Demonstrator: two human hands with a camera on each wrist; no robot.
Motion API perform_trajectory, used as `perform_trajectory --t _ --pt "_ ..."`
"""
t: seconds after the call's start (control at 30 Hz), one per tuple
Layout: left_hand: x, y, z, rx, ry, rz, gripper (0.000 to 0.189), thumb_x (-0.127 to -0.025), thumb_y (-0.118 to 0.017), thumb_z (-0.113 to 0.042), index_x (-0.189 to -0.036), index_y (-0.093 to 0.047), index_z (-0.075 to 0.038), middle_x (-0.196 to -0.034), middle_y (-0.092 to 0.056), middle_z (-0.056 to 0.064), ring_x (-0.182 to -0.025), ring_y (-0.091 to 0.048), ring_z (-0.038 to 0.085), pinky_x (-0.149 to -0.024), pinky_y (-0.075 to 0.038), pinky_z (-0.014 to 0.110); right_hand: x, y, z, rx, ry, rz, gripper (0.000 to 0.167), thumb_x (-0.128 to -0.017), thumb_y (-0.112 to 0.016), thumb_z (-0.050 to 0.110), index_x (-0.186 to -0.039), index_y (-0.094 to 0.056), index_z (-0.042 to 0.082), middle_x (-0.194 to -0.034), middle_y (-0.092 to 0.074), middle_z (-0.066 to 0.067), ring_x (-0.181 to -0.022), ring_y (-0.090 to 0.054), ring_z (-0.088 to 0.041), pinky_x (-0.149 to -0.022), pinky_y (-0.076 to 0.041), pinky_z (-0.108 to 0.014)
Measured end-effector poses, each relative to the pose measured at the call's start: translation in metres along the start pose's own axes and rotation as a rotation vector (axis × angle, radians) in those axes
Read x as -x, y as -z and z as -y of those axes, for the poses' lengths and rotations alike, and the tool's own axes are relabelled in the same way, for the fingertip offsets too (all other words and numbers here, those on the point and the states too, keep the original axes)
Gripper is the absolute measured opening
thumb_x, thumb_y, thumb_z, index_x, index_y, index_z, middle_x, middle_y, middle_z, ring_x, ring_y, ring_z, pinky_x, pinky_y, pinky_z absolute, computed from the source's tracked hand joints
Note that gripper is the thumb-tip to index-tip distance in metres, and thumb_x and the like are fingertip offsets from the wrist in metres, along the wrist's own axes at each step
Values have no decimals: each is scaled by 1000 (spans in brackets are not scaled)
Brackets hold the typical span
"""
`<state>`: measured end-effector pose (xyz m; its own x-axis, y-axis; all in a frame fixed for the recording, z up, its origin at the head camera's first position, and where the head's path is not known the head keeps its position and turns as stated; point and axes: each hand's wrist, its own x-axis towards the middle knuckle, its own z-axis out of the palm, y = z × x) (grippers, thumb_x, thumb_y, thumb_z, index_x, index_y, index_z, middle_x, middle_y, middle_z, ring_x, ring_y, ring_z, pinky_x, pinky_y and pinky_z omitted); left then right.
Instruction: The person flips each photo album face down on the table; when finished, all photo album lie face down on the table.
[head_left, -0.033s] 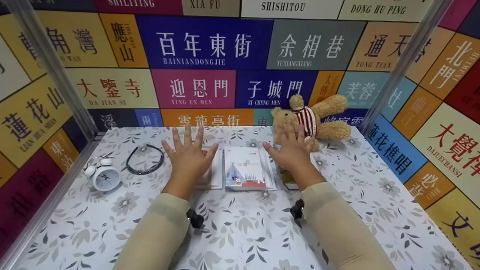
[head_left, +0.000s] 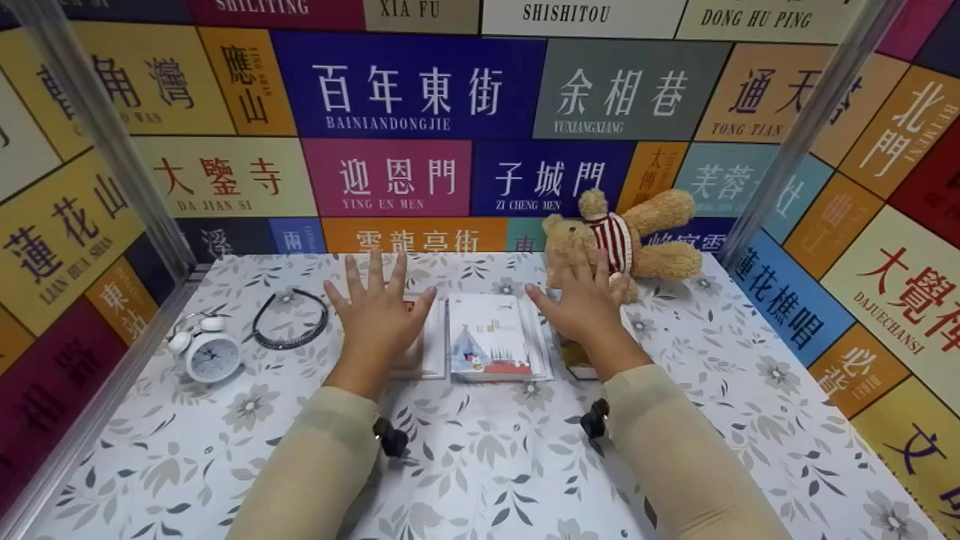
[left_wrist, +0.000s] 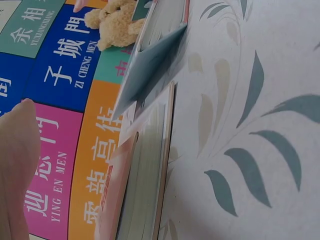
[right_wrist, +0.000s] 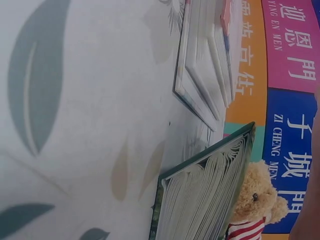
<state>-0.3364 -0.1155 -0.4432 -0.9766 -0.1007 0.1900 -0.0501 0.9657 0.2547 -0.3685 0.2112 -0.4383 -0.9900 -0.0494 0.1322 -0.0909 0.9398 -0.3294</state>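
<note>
My left hand (head_left: pixel 379 315) is spread with straight fingers above the left book (head_left: pixel 431 360), hiding most of it. In the left wrist view, that book's pale page edges (left_wrist: pixel 145 185) show below the thumb (left_wrist: pixel 17 150). Between the hands lies a middle book (head_left: pixel 491 337) with a tent drawn on its white cover. My right hand (head_left: pixel 585 304), fingers straight and apart, hovers over the right book (head_left: pixel 579 364), which is mostly hidden. From the right wrist, this book's green cover and thick pages (right_wrist: pixel 205 190) are visible. Neither hand holds anything.
A teddy bear (head_left: pixel 660 259) in a striped top lies on its side behind the right hand. At the left stand a white alarm clock (head_left: pixel 213 356) and a dark headband (head_left: pixel 289 343). Sign-covered walls (head_left: pixel 412 90) enclose the flower-patterned table (head_left: pixel 480 480), with clear corner posts (head_left: pixel 814 124).
</note>
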Motion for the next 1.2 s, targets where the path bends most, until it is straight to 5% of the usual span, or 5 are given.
perform_trajectory --t 0.23,0.53,0.7,1.03,1.2 --pt "0 -4 -3 1 5 27 90 -96 -17 -90 -171 2 -44 -181 15 5 -166 21 44 -121 21 80 5 3 -5 9 -15 34 95 -88 -22 99 -168 4 54 -183 13 -1 -167 22 -40 -122 18 -82" --pt "3 -6 -10 40 11 23 89 -97 -20 -89 -171 0 -43 -182 11 4 -166 21 44 -122 21 79 9 10 -11 -36 -31 58 97 -90 -25 96 -171 0 47 -180 20 7 -167 20 -39 -122 17 -83" --pt "6 -10 -16 71 16 50 89 -99 -21 -87 -172 -1 -42 -183 8 5 -167 18 43 -126 14 78 12 15 -19 -54 -33 62 97 -93 -25 94 -172 -1 44 -183 11 0 -168 18 -40 -124 10 -83" --pt "13 -14 -44 145 -5 72 85 -101 -30 -82 -173 -8 -41 -184 -4 4 -170 5 39 -132 -3 75 22 31 -42 -111 -28 -8 86 -102 -32 82 -173 -9 39 -184 -2 -7 -169 1 -44 -124 -4 -85" --pt "18 -16 -63 245 -45 64 82 -104 -33 -76 -173 -13 -37 -183 -11 4 -170 -5 39 -133 -14 72 25 41 -60 -178 -57 29 91 -100 -26 85 -174 -13 33 -183 -3 -12 -166 -6 -50 -123 -12 -86"
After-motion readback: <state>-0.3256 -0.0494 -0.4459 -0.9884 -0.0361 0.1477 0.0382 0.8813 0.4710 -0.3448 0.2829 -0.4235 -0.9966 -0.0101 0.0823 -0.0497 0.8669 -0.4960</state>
